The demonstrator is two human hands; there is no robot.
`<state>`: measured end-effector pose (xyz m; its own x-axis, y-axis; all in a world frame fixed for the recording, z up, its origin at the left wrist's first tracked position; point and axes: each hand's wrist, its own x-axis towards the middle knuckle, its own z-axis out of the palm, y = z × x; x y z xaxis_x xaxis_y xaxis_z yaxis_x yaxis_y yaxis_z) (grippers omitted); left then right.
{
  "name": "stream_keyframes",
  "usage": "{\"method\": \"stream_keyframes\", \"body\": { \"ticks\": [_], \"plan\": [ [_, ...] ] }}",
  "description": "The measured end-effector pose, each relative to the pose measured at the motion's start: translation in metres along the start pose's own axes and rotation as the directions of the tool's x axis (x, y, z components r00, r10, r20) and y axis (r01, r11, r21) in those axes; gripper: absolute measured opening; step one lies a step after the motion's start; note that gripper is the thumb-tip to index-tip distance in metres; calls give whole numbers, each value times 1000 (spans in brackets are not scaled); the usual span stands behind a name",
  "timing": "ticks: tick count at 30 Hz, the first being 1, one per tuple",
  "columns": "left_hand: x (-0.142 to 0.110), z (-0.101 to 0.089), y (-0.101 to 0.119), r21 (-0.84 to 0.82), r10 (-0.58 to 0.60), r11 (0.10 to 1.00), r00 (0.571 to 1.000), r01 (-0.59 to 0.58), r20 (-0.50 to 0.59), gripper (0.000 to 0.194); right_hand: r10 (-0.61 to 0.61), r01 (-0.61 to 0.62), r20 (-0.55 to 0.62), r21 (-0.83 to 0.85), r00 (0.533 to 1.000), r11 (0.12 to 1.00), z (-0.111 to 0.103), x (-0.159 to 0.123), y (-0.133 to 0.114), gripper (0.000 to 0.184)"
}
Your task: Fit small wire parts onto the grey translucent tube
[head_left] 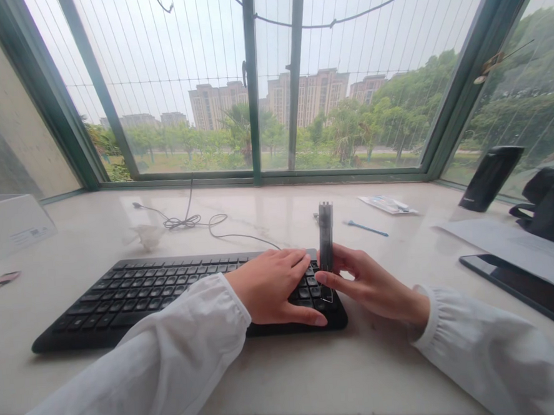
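Note:
My left hand (272,287) lies palm down on the right part of a black computer keyboard (137,297), fingers spread over the keys and holding nothing. My right hand (368,283) grips a translucent grey oblong case (325,236) upright between thumb and fingers, just over the keyboard's right end. A thin wire-like loop shows below the case, near the keys. The two hands nearly touch, with the case beside my left fingertips.
A black cable (222,226) coils behind the keyboard near a crumpled tissue (148,236). A blue stick (367,228) and a flat packet (387,204) lie further back. A black tablet (521,286), black cylinder (491,179) and black bag (549,209) stand right; a window runs behind.

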<state>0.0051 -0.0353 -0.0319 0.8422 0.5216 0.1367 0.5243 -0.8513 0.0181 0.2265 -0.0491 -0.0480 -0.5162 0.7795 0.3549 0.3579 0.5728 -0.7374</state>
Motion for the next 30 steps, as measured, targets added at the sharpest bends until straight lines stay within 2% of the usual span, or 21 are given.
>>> {"method": "stream_keyframes", "body": {
  "ticks": [14,18,23,30],
  "plan": [
    [1,-1,0,9,9,1000,1000,-9,-4,96,-23,22,20,51,1000,998,0,0,-1,32],
    [1,0,1,18,-6,1000,1000,5,19,100,32,-32,3,96,999,995,1,2,2,36],
    [1,1,0,16,-11,1000,1000,11,26,102,174,-170,4,240,985,956,1,5,6,41],
    [1,0,0,19,-5,1000,1000,5,22,101,262,-254,23,332,965,908,2,8,4,35]
  ]
}}
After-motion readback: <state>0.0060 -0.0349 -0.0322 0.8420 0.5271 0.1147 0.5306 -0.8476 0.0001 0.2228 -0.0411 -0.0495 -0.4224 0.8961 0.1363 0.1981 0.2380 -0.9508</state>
